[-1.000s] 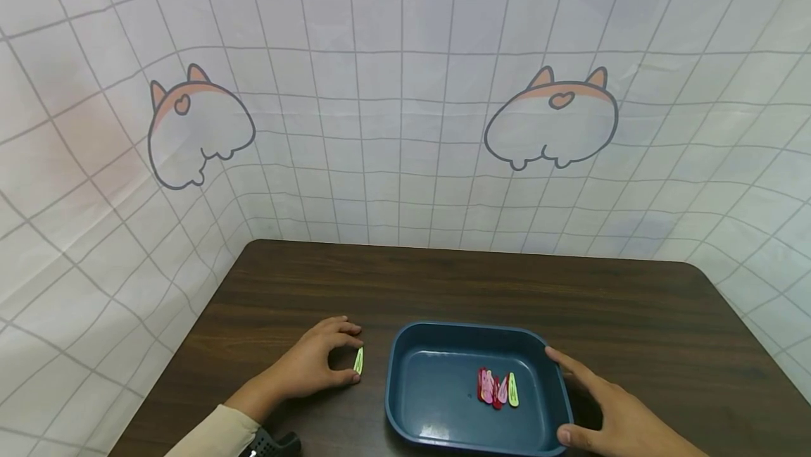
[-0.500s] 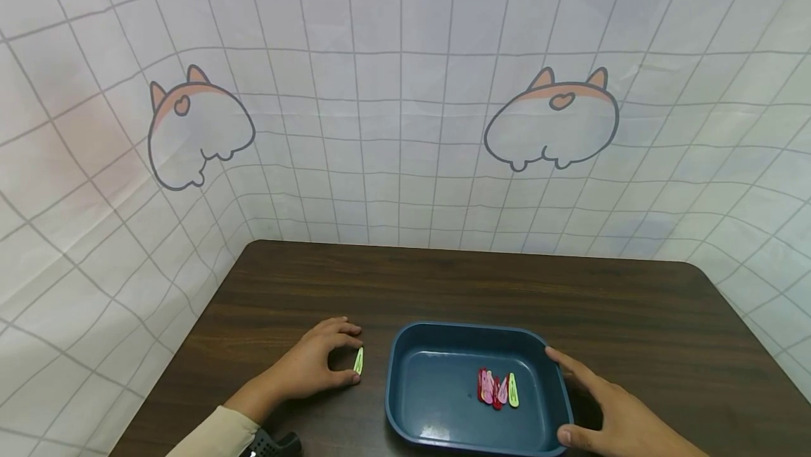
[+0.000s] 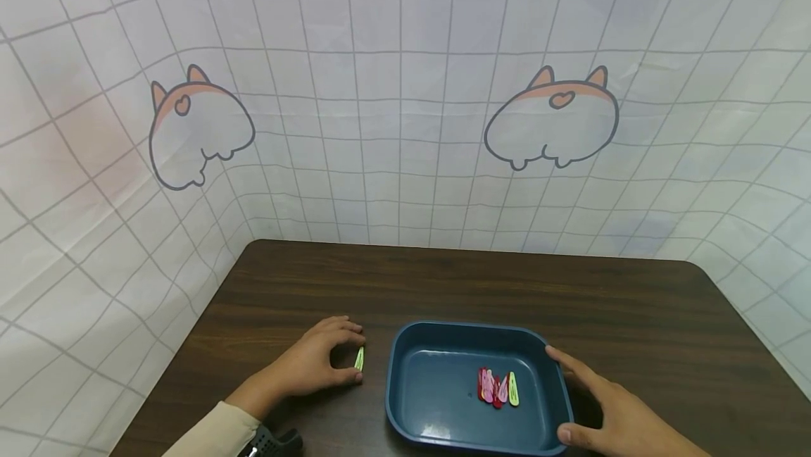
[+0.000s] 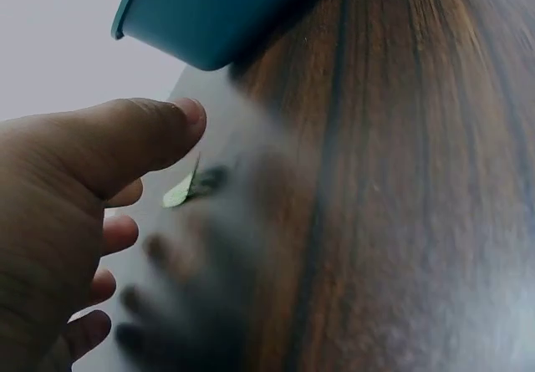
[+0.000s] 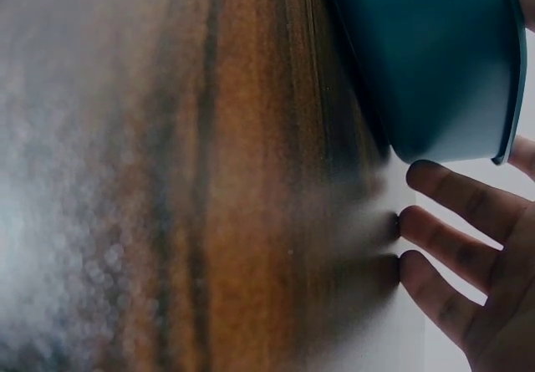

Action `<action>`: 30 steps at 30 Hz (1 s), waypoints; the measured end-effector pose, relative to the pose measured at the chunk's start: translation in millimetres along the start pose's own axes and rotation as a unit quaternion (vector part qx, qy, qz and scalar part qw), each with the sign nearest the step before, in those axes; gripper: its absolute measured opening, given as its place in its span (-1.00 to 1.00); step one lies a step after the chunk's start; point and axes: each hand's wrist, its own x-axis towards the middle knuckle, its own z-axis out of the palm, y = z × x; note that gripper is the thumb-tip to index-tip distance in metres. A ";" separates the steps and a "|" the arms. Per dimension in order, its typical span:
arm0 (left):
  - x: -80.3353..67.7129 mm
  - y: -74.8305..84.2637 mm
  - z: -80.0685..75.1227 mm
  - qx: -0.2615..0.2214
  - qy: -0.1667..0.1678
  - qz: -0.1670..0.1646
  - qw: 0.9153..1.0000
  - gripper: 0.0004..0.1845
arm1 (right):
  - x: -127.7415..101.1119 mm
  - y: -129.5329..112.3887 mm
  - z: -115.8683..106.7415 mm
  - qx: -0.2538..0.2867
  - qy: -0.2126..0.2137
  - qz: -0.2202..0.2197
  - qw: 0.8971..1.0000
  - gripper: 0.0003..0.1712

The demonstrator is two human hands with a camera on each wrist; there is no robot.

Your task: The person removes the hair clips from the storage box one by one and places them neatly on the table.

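Observation:
A small yellow-green hair clip is on the table at the fingertips of my left hand. In the head view thumb and index finger curve loosely either side of it. The left wrist view shows a gap between the thumb and the clip, which casts a dark reflection. My right hand rests against the right end of a blue tray, index fingertip and thumb on its rim. The right wrist view shows its other fingers extended, tips at the tabletop. Red, pink and yellow-green hair clips lie in a row inside the tray.
The dark wood table has rounded far corners. Behind it hangs a white gridded cloth with two printed corgi drawings. A dark watch-like band shows at the left wrist, below a pale sleeve.
My left hand and the hair clip by its fingertips have shifted very slightly to the right. The right hand and the tray stay where they were.

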 end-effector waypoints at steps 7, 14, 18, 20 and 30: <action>7.1 14.9 -4.0 0.047 0.035 0.007 0.998 -0.46 | 1.6 -0.9 -1.2 0.004 -0.002 0.008 1.000 0.10; 11.9 39.2 -8.8 0.052 0.062 0.020 0.997 -0.47 | 1.0 -0.1 0.0 0.004 -0.001 0.010 1.000 0.10; 15.1 52.5 -10.5 0.055 0.075 0.041 0.995 -0.48 | 0.7 -0.2 0.4 0.003 0.003 0.012 1.000 0.10; 16.5 59.8 -11.7 0.053 0.081 0.051 0.994 -0.48 | 0.6 -0.2 0.6 0.003 0.004 0.012 1.000 0.10; 25.2 88.5 -13.4 0.025 0.064 0.086 0.994 -0.46 | 1.8 -0.9 -0.5 0.002 0.001 0.018 1.000 0.11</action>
